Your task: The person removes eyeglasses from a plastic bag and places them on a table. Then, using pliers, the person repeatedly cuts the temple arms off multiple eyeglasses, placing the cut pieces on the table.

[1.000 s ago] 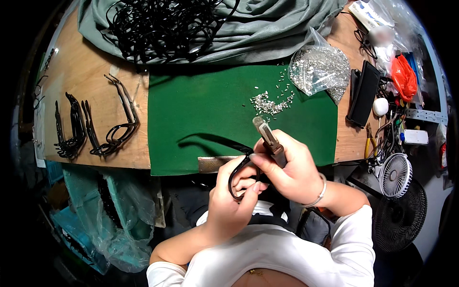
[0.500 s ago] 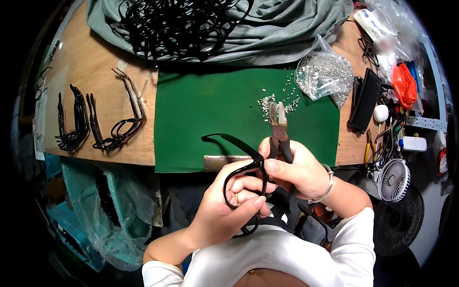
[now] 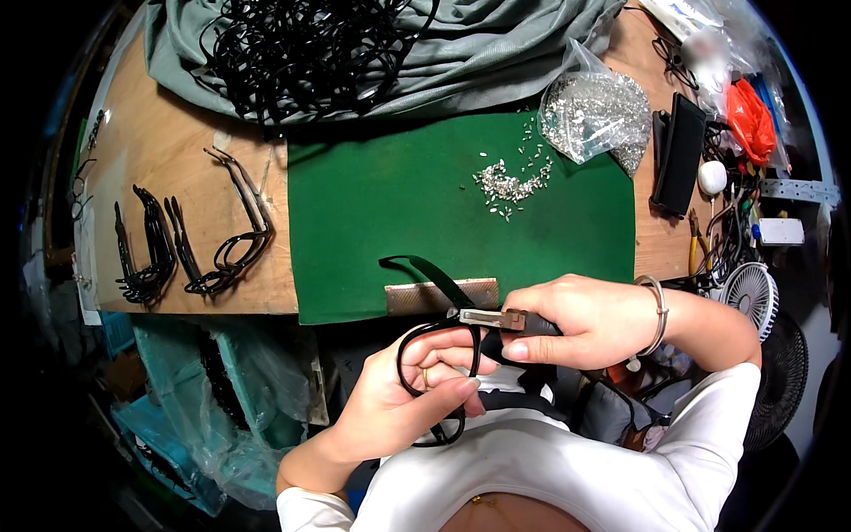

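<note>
My left hand [image 3: 390,395] is closed around a black glasses frame [image 3: 403,362], its fingers showing through the rim. One temple of the frame points away from me over the front edge of the green mat [image 3: 381,199]. My right hand [image 3: 581,321] grips a pair of pliers [image 3: 496,319] with dark handles. The pliers' jaws lie at the frame's upper corner, where temple and front meet; whether they are clamped on it I cannot tell. Beyond my hands, small silvery pieces [image 3: 505,184] are scattered on the mat, beside a clear bag [image 3: 594,115] full of them.
A tangled heap of black frames [image 3: 301,62] lies on grey cloth [image 3: 487,71] at the back. More black glasses [image 3: 222,253] stand at the left. A ridged block [image 3: 417,298] sits at the mat's front edge. A black case [image 3: 678,155] and white fan [image 3: 752,294] are at the right.
The pliers have swung from pointing away over the mat to pointing left, with their jaws now at the glasses' hinge corner. My left hand still holds the frame. The whole view has shifted slightly.
</note>
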The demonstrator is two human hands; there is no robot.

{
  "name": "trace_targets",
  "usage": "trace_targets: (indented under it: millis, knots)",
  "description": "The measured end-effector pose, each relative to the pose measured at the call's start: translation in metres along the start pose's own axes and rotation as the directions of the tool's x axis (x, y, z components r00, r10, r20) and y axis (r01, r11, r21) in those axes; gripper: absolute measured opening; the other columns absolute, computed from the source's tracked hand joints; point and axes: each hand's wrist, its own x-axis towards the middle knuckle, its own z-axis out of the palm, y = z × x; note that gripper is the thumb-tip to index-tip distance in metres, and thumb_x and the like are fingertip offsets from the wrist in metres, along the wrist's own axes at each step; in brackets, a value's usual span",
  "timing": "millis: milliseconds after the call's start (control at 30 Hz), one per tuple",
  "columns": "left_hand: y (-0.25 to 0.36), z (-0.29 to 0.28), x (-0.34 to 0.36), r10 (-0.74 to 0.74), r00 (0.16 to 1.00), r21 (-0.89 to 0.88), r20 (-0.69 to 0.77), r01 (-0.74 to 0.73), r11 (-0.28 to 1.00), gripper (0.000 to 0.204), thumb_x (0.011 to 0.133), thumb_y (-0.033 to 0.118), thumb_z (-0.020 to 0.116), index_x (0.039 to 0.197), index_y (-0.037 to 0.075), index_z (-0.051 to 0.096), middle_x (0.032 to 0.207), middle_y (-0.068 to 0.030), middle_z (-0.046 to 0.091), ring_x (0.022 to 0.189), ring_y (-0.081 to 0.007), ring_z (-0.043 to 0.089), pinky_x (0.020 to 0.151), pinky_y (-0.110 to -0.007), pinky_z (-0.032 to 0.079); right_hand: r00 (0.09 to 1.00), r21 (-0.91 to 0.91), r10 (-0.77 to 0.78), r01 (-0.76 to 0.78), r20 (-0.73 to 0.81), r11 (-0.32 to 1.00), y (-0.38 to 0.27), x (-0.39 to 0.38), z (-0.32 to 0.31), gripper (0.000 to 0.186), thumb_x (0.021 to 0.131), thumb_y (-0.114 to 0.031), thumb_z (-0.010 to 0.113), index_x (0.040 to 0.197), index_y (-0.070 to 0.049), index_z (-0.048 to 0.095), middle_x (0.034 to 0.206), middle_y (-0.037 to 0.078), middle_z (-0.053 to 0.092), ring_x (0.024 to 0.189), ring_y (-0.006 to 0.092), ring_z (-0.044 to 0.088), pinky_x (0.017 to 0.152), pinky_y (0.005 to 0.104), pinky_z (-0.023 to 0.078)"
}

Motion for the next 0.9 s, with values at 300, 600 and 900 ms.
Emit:
trace_targets:
  millis: [300,600,900]
  knots:
    - [-0.004,0.007,0.005,0.036,0.999,-0.062,-0.036,-0.038,0.997,0.038,0.08,-0.007,0.047,0.117,-0.001,0.039,0.101,-0.0154,0.054,0.072,-0.0155,0.058,0.066,-0.027,0.048,0.943,-0.321,-0.061,-0.051,-0.328,0.946,0.003,0.002,0.016,0.026,0.076,-0.026,0.062,0.076,-0.001,0.054,0.062,0.016,0.055,0.056,0.0313,0.055,0.051,0.0349,0.044]
    - [0.014,0.006,0.005,0.024,0.998,0.004,-0.064,-0.024,1.0,0.04,0.082,-0.003,0.048,0.12,-0.004,0.035,0.102,-0.0145,0.054,0.074,-0.0129,0.058,0.069,-0.025,0.048,0.925,-0.202,0.004,-0.088,-0.381,0.975,0.042,0.029,-0.003,0.037,0.079,-0.033,0.056,0.088,0.003,0.053,0.077,0.021,0.056,0.074,0.0346,0.057,0.066,0.038,0.044]
    - [0.054,-0.11,0.005,0.473,0.793,0.569,-0.383,-0.201,0.798,0.027,0.085,0.005,0.047,0.11,-0.006,0.045,0.096,-0.0104,0.056,0.07,-0.0096,0.054,0.064,-0.022,0.046,0.869,-0.1,0.079,-0.146,-0.489,0.984,0.039,0.035,0.005,0.026,0.076,-0.024,0.061,0.08,0.0,0.051,0.062,0.011,0.051,0.056,0.0197,0.049,0.055,0.0304,0.041]
